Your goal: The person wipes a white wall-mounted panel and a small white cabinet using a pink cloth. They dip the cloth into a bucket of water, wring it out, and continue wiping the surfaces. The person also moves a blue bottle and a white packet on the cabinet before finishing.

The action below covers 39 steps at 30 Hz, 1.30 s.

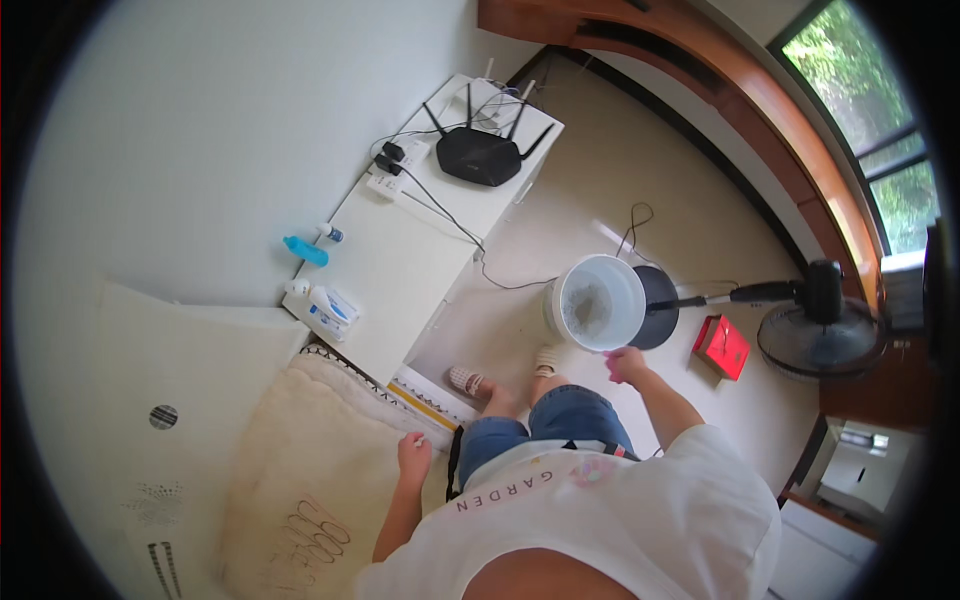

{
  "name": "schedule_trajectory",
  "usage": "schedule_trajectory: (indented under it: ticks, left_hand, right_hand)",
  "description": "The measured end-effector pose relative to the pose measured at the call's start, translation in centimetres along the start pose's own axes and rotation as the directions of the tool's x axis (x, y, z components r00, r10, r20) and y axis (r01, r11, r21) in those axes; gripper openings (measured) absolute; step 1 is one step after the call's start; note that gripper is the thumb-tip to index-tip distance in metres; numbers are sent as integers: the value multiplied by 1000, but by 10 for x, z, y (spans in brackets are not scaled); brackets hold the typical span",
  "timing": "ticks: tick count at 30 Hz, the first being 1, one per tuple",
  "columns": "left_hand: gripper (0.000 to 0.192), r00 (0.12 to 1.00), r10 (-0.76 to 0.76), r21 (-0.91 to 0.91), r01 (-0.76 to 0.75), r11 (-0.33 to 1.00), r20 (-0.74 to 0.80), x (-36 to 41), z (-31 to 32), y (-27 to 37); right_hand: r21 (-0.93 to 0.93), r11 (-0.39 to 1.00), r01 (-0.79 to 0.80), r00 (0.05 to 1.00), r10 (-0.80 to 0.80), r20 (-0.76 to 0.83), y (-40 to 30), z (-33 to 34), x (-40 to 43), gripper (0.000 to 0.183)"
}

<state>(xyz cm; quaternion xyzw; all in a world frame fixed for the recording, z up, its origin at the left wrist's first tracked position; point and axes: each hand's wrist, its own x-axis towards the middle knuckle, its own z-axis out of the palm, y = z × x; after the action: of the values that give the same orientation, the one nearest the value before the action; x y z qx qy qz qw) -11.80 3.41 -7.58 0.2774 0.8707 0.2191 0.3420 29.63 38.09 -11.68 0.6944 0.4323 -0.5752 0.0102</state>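
Note:
A white plastic bucket (559,315) stands in front of me, with sudsy water (587,307) inside. My right hand (631,364) is at the near side of its rim, closed on a small pink cloth (613,367). Whether that hand touches the rim is unclear. My left hand (414,454) hangs at my side over the cream bed cover (315,442). Its fingers are curled, and I cannot make out whether they hold anything.
A white cabinet (397,277) carries a black router (480,156), power strips (384,184), a blue bottle (306,251) and a white pack (334,311). Behind the bucket stands a pedestal fan (817,330), its cable (517,286) along the floor. A red box (722,347) lies nearby.

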Motion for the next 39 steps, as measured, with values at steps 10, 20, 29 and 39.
schedule_trajectory:
  ticks: [10,20,29,39]
  left_hand:
    - [24,981,-35,18,32,999,189,-16,18,69]
    - [23,952,-93,161,47,986,291,-20,33,70]
    - [25,819,-323,430,105,897,474,79,17,118]
    - [25,701,-605,594,318,739,378,191,-23,131]
  right_hand:
    - [416,909,-2,902,182,-393,102,-63,-10,18]
    - [746,665,44,930,246,-274,47,-52,54,25]
    - [166,984,-59,787,148,-599,110,-57,212,25]
    - [15,973,-229,855,208,-475,90,-97,360,65]
